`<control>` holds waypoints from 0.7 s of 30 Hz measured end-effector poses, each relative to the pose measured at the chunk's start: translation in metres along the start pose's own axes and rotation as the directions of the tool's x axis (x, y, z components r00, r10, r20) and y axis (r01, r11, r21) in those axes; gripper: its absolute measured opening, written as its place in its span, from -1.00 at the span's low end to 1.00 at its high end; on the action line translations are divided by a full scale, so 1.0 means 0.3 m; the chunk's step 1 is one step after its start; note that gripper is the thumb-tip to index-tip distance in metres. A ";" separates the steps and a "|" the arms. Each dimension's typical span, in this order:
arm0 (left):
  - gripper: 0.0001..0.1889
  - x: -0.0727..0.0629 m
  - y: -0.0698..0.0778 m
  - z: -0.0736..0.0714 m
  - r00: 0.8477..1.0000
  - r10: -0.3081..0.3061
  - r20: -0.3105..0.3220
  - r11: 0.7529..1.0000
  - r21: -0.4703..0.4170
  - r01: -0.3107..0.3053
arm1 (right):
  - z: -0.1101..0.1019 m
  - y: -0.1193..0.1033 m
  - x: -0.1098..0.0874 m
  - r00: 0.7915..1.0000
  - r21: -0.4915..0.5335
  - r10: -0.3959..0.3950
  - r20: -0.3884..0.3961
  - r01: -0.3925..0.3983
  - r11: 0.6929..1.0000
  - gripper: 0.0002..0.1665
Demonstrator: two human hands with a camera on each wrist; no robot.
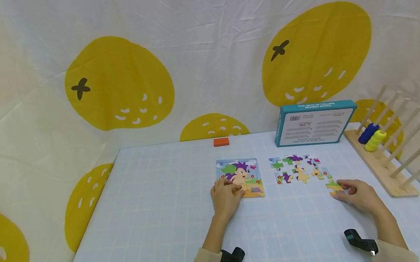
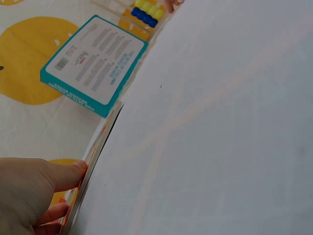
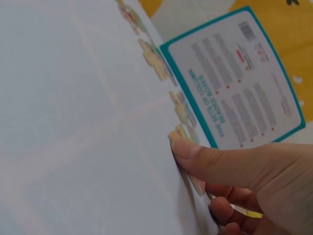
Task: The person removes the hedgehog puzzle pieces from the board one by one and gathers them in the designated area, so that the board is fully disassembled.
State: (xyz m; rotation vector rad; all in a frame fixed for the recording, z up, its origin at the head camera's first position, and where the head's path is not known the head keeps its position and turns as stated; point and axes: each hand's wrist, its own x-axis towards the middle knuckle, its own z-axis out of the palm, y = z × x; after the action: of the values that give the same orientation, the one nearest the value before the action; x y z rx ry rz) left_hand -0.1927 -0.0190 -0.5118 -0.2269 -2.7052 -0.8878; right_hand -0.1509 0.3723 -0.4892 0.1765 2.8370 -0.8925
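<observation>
A square puzzle board [image 1: 253, 173] with a purple-haired hedgehog picture lies on the table. My left hand [image 1: 226, 196] holds its lower-left part; in the left wrist view the thumb [image 2: 71, 175] touches the board's edge. To the right, several loose puzzle pieces [image 1: 301, 174] are laid out in rows showing parts of a similar hedgehog. At their lower-right end, my right hand [image 1: 361, 195] pinches a green and orange puzzle piece [image 1: 333, 186] between thumb and fingers. In the right wrist view that piece [image 3: 199, 184] is seen edge-on, low at the table, with other fingers curled beneath the thumb.
A teal and white box [image 1: 315, 123] leans at the back right. Beside it stands a wooden rack [image 1: 385, 167] with upright pegs, carrying blue beads [image 1: 368, 133] and yellow beads [image 1: 375, 140]. An orange block [image 1: 220, 142] lies at the table's back edge, before a fruit-patterned curtain.
</observation>
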 end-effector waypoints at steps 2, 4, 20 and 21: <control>-0.79 0.000 0.000 0.000 1.000 0.000 0.005 1.000 -0.001 0.000 | 0.001 0.002 0.001 1.000 0.004 0.006 0.004 -0.006 1.000 -0.12; -0.79 0.000 0.000 -0.001 1.000 -0.002 0.009 1.000 -0.002 0.002 | 0.001 0.000 0.001 1.000 0.011 0.013 0.009 -0.013 1.000 -0.10; -0.79 0.000 -0.002 0.004 1.000 -0.007 0.009 1.000 -0.005 0.007 | 0.009 -0.045 0.006 1.000 -0.012 -0.003 0.022 0.003 1.000 -0.08; -0.79 0.000 -0.002 0.004 1.000 -0.007 0.008 1.000 -0.005 0.007 | 0.009 -0.046 0.008 1.000 -0.011 0.000 0.023 0.000 1.000 -0.08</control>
State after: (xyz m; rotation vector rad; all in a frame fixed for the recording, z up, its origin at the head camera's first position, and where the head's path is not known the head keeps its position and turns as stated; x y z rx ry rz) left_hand -0.1930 -0.0188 -0.5129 -0.2223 -2.7124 -0.8981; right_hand -0.1551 0.3595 -0.4841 0.1639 2.8203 -0.8739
